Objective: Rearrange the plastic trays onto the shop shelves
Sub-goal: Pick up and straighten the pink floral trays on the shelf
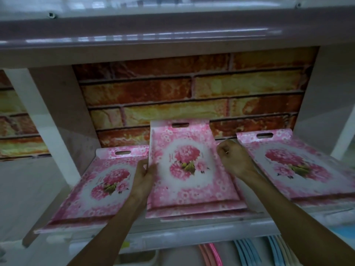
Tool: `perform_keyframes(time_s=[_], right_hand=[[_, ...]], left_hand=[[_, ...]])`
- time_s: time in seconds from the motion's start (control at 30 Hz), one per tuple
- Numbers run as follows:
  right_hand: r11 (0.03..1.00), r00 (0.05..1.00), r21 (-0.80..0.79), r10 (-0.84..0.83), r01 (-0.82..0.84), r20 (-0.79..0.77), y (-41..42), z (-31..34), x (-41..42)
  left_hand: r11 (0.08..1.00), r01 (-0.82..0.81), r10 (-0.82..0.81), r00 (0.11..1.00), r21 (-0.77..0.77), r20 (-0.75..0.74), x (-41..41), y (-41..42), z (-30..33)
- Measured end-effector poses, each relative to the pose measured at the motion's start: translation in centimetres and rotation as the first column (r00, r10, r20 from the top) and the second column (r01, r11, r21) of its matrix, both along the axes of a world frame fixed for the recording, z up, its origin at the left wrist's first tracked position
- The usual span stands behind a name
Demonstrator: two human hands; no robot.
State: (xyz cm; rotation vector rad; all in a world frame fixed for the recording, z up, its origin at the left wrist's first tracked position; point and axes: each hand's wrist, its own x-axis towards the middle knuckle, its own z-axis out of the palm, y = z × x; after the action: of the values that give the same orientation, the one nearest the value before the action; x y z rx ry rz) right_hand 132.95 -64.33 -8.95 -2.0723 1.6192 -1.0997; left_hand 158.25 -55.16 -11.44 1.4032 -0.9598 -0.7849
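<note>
Brick-print backing (pixel 192 89) — coloured hangers (pixel 242 252) below
</note>
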Motion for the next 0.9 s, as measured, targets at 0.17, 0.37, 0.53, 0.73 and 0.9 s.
perform_keyframes(time_s=[0.17,0.37,0.53,0.73,0.9], right_hand=[[1.0,0.986,-0.027,0.018,-0.014,0.167,-0.1,0.4,-0.1],[0.99,0.962,-0.101,0.125,-0.103,0.241,0.6,1.2,1.6],[0.986,0.955,-0.107,0.152,-0.128,0.256,0.5,1.3,3.7],[0.978,0.941,-0.117,0.201,-0.176,0.272,1.3,1.3,8.0],[0.97,0.948,-0.094,0.238,-0.222,0.211,2.4,1.6,12.4]], left_hand=[[0.986,-0.062,0.068,0.997,-0.153,0.033,0.9,0.0,1.8],[0.969,-0.12,0.131,0.991,-0.216,0.039,1.4,0.5,2.6],[0.958,-0.169,0.185,0.982,-0.231,0.046,2.5,1.5,3.2],[0.946,-0.249,0.278,0.952,-0.207,0.129,6.2,3.2,4.2],[0.937,-0.31,0.344,0.899,-0.161,0.271,11.4,4.2,4.8]])
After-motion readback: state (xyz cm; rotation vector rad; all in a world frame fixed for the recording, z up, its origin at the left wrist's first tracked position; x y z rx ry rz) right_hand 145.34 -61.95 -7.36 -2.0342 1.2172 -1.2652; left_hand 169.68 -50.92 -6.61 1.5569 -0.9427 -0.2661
